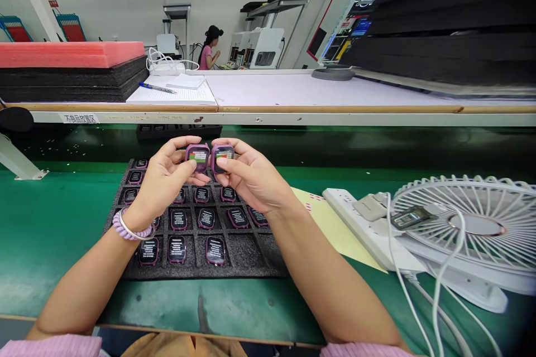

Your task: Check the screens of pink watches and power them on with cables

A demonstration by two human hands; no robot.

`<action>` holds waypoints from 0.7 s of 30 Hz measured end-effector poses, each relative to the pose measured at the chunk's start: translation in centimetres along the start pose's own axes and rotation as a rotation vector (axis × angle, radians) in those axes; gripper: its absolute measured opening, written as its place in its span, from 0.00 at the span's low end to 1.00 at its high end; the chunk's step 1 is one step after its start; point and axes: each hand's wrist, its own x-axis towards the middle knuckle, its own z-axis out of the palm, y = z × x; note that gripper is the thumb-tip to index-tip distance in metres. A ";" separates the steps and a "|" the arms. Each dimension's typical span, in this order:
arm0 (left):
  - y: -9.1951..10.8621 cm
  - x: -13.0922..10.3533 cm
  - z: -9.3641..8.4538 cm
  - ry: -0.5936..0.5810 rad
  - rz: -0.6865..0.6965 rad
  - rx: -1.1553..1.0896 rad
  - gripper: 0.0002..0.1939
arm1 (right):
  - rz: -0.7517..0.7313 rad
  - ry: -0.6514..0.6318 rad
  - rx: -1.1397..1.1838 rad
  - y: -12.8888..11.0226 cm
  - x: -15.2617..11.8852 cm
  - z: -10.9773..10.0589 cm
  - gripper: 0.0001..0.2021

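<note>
On the left, we see a pink foam block (71, 54) on top of black foam (71, 83), up on a white shelf (268, 89). Next to it on the shelf, a blue pen (157, 87) lies on lined paper (171, 96). Below, on our green table (62, 234), there is a black tray (243, 250) with little boxes in it, and many purple watches (177, 249) sit in the boxes with white words on their screens. Our left hand (165, 178) has bands (125, 227) on its wrist. It holds one purple watch (197, 154) over the back part of the tray, with the thumb on the front. Our right hand (255, 178) holds another purple watch (223, 152) just beside it, with the thumb on its screen too. Both screens face us and show bright colors. Far behind the shelf, a person in pink (206, 57) is near white machines (266, 47). On the right, we see yellow paper (333, 230), a white power strip (377, 237) and a white fan (477, 225). Big black sheets (439, 56) are piled up above the fan.
</note>
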 end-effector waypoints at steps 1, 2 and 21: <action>0.0 0.0 0.1 0.002 0.001 0.006 0.23 | -0.010 0.004 -0.004 0.0 0.0 0.0 0.25; 0.0 0.0 0.1 0.005 0.002 0.009 0.23 | -0.015 0.008 -0.008 0.0 0.0 0.0 0.25; 0.3 0.1 0.0 0.013 -0.025 -0.027 0.25 | 0.003 -0.007 0.014 -0.1 -0.2 0.1 0.26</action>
